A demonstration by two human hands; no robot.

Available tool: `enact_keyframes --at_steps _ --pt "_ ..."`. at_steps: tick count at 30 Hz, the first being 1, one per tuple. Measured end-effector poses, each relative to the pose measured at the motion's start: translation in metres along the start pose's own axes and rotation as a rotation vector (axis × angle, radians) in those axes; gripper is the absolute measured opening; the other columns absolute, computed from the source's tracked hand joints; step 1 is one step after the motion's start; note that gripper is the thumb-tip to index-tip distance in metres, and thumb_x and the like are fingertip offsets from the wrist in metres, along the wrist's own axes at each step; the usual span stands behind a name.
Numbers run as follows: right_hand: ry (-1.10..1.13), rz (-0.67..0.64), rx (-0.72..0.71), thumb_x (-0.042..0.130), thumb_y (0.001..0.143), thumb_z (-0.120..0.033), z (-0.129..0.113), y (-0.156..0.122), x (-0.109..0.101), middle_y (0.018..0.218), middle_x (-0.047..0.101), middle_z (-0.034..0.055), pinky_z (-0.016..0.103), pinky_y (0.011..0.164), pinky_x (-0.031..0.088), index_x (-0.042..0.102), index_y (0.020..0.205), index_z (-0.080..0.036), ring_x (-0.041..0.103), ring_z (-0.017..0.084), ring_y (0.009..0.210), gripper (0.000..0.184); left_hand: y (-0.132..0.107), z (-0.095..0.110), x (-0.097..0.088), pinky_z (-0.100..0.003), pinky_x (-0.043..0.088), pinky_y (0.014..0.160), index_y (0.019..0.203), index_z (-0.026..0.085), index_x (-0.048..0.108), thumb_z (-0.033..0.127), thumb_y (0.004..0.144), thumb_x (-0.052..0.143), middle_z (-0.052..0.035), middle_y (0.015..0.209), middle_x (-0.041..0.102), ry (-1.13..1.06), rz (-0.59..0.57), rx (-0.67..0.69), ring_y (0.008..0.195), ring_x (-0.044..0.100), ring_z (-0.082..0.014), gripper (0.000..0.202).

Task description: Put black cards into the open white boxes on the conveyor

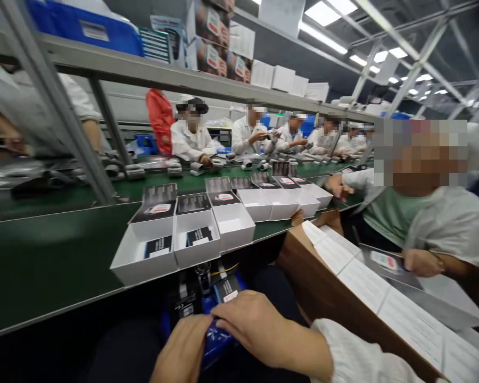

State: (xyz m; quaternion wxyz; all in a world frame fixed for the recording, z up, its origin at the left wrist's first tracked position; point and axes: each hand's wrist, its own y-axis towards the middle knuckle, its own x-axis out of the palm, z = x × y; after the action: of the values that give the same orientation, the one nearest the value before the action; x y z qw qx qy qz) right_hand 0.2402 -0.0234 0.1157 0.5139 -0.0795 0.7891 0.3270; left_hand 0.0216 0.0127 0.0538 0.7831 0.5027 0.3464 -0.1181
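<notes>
Both my hands are low in my lap, below the edge of the green belt (56, 250). My left hand (183, 348) and my right hand (253, 330) are closed on a blue bin (217, 335) that holds small black packets (227, 290). On the belt in front of me lies a row of open white boxes (231, 218) with black lids folded back. Two of the nearest boxes each hold a black booklet (158, 247).
A brown carton (323, 287) of stacked white boxes stands at my right. A person in a white coat sits close on the right with a hand (421, 261) on a flat item. Several workers sit across the belt. A metal frame post (59, 106) crosses the left.
</notes>
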Motion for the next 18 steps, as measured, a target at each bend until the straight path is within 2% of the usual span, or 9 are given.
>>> enact_keyframes --at_steps 2,4,6,7,9,11,14,16,18 --pt "0.031 0.145 -0.099 0.034 0.105 -0.022 -0.004 0.006 -0.019 0.096 0.073 0.0055 0.029 0.083 0.048 0.058 0.117 -0.018 0.067 0.016 0.085 0.027 0.033 0.016 -0.002 -0.026 0.058 0.088 0.129 0.024 0.053 0.012 0.092 0.052 -0.0045 0.105 0.07 0.014 0.172 -0.008 0.099 0.069 -0.017 0.039" --pt "-0.046 0.306 -0.151 0.032 0.103 -0.015 0.008 0.02 -0.032 0.103 0.072 0.0086 0.033 0.092 0.046 0.057 0.121 -0.016 0.066 0.016 0.094 0.031 0.062 0.025 -0.004 -0.032 0.058 0.09 0.131 0.022 0.05 0.017 0.093 0.055 -0.0074 0.111 0.067 0.055 0.288 -0.043 0.104 0.067 -0.0195 0.039" --pt "-0.172 0.411 -0.119 0.034 0.101 -0.011 0.033 0.042 -0.041 0.108 0.071 0.0097 0.037 0.098 0.043 0.059 0.123 -0.016 0.065 0.017 0.101 0.033 0.081 0.027 -0.007 -0.039 0.057 0.095 0.134 0.022 0.047 0.021 0.093 0.056 -0.0112 0.121 0.063 0.103 0.312 -0.061 0.114 0.063 -0.0237 0.042" --pt "-0.226 0.412 -0.084 0.035 0.1 -0.01 0.05 0.054 -0.045 0.11 0.071 0.0099 0.038 0.1 0.041 0.06 0.122 -0.017 0.064 0.017 0.103 0.034 0.087 0.026 -0.008 -0.042 0.056 0.097 0.135 0.021 0.046 0.02 0.093 0.056 -0.0122 0.124 0.061 0.125 0.298 -0.048 0.118 0.061 -0.0251 0.044" --pt "-0.29 0.302 -0.017 0.038 0.102 -0.014 0.087 0.074 -0.05 0.116 0.069 0.01 0.043 0.104 0.038 0.061 0.123 -0.019 0.063 0.018 0.107 0.032 0.09 0.019 -0.011 -0.045 0.053 0.1 0.136 0.021 0.046 0.018 0.092 0.056 -0.0126 0.125 0.06 0.169 0.264 0.002 0.122 0.058 -0.0265 0.044" --pt "-0.314 0.176 0.054 0.042 0.103 -0.024 0.128 0.084 -0.056 0.125 0.065 0.0104 0.051 0.109 0.032 0.058 0.128 -0.023 0.059 0.02 0.116 0.029 0.088 0.01 -0.013 -0.046 0.051 0.102 0.137 0.021 0.045 0.016 0.092 0.056 -0.0128 0.127 0.06 0.212 0.22 0.038 0.125 0.055 -0.0278 0.047" --pt "-0.395 0.174 0.338 0.04 0.105 -0.038 0.185 0.082 -0.069 0.139 0.054 0.0147 0.062 0.11 0.021 0.053 0.136 -0.026 0.049 0.026 0.129 0.036 0.089 -0.006 -0.008 -0.05 0.047 0.104 0.142 0.023 0.043 0.017 0.093 0.054 -0.0132 0.129 0.059 0.283 0.18 0.059 0.128 0.052 -0.0301 0.05" --pt "-0.434 0.081 0.514 0.035 0.105 -0.043 0.217 0.074 -0.079 0.134 0.057 0.0162 0.062 0.106 0.025 0.056 0.133 -0.024 0.052 0.029 0.125 0.039 0.102 -0.013 0.003 -0.054 0.044 0.105 0.142 0.024 0.044 0.019 0.093 0.054 -0.0141 0.129 0.059 0.362 0.154 0.078 0.129 0.051 -0.0328 0.05" --pt "-0.43 -0.088 0.545 0.038 0.105 -0.045 0.24 0.065 -0.085 0.114 0.068 0.0126 0.053 0.102 0.032 0.064 0.118 -0.021 0.06 0.026 0.109 0.038 0.125 -0.019 0.018 -0.061 0.04 0.104 0.138 0.025 0.049 0.022 0.092 0.055 -0.0159 0.132 0.059 0.468 0.096 0.074 0.13 0.048 -0.0374 0.047"
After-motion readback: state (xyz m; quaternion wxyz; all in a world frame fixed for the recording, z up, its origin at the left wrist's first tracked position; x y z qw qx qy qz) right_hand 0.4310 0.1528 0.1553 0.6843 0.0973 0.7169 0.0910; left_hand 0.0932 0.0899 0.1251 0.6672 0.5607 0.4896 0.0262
